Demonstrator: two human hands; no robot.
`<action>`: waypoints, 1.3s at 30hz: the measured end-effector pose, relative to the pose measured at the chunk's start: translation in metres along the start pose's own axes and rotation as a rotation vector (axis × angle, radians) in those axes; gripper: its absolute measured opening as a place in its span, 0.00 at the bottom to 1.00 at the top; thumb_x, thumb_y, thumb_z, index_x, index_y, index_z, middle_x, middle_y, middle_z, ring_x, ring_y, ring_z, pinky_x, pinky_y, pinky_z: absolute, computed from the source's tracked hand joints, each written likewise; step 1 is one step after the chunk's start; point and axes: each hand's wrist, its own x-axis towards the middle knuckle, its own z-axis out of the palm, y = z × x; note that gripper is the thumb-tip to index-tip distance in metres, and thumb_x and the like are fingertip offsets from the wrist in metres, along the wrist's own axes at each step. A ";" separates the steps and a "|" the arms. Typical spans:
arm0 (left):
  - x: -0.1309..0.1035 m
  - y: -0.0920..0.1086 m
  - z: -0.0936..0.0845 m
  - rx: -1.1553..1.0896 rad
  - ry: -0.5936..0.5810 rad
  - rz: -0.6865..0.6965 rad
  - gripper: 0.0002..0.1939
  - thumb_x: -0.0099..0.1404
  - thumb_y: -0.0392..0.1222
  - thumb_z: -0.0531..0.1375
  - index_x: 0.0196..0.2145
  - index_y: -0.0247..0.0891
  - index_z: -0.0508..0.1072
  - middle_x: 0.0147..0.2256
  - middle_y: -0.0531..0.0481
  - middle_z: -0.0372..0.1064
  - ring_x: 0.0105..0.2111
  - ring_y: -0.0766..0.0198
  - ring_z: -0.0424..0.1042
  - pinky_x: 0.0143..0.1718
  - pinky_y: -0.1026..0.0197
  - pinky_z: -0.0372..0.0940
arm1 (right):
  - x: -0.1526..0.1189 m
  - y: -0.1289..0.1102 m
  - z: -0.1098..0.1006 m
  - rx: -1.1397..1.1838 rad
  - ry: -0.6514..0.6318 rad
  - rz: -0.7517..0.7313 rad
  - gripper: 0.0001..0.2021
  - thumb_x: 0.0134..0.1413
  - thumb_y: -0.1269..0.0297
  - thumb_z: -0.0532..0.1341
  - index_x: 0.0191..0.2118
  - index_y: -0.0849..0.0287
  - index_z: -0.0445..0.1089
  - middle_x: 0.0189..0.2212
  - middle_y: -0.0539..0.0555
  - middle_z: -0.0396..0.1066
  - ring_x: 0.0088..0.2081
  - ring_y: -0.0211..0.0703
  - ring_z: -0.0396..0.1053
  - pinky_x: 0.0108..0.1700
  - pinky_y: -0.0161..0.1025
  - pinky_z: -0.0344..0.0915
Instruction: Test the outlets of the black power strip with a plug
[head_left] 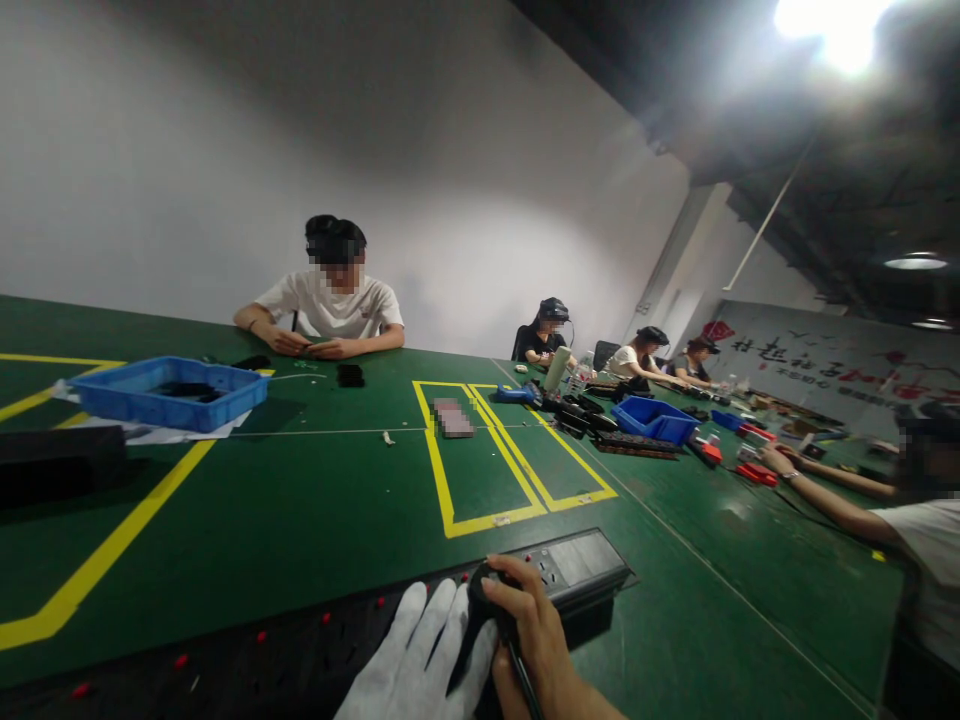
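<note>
Wearing a white glove, my left hand lies with its fingers stretched out over a long black power strip at the bottom of the view. My bare right hand is closed around a black plug, whose round head sits over the strip. From the plug a black cord runs down past my right palm. The plug's prongs are hidden, so I cannot tell whether they are in a socket. Several red switches line the strip. The tips of my gloved fingers are right beside the plug.
A blue tray holding dark items is at the left, near a black block. Ahead, a phone lies inside yellow tape. Blue bins and tools stand right. Several co-workers sit around the green table.
</note>
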 end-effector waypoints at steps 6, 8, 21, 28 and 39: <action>0.001 -0.002 -0.001 0.009 -0.022 0.018 0.17 0.68 0.49 0.54 0.51 0.42 0.68 0.45 0.46 0.72 0.48 0.52 0.69 0.53 0.45 0.55 | -0.001 0.002 0.002 -0.003 0.002 -0.013 0.30 0.46 0.72 0.52 0.58 0.57 0.54 0.57 0.61 0.59 0.58 0.53 0.62 0.54 0.47 0.66; 0.001 -0.001 0.000 0.010 0.015 -0.004 0.17 0.67 0.49 0.55 0.51 0.42 0.68 0.44 0.47 0.72 0.48 0.52 0.69 0.54 0.45 0.54 | -0.002 0.004 0.004 -0.001 0.000 0.002 0.29 0.47 0.72 0.52 0.58 0.57 0.54 0.57 0.61 0.59 0.58 0.52 0.62 0.54 0.47 0.67; 0.001 0.001 0.008 -0.005 0.098 -0.014 0.14 0.68 0.47 0.55 0.48 0.40 0.69 0.41 0.48 0.73 0.45 0.54 0.70 0.61 0.41 0.44 | -0.003 0.011 0.009 0.026 0.057 -0.042 0.26 0.49 0.71 0.52 0.57 0.57 0.56 0.56 0.61 0.60 0.56 0.51 0.64 0.50 0.45 0.69; 0.001 0.001 0.005 -0.004 0.096 -0.020 0.15 0.67 0.47 0.56 0.48 0.39 0.69 0.41 0.46 0.73 0.46 0.52 0.70 0.60 0.42 0.46 | -0.006 0.008 0.007 0.020 0.006 -0.007 0.29 0.46 0.73 0.52 0.58 0.58 0.55 0.58 0.60 0.57 0.58 0.51 0.61 0.54 0.47 0.66; 0.001 0.000 0.007 0.002 0.088 0.003 0.16 0.66 0.50 0.56 0.48 0.40 0.68 0.41 0.47 0.72 0.46 0.52 0.68 0.56 0.43 0.49 | -0.004 0.008 0.007 0.005 0.031 -0.030 0.29 0.46 0.73 0.52 0.57 0.58 0.56 0.57 0.60 0.59 0.58 0.51 0.61 0.54 0.46 0.67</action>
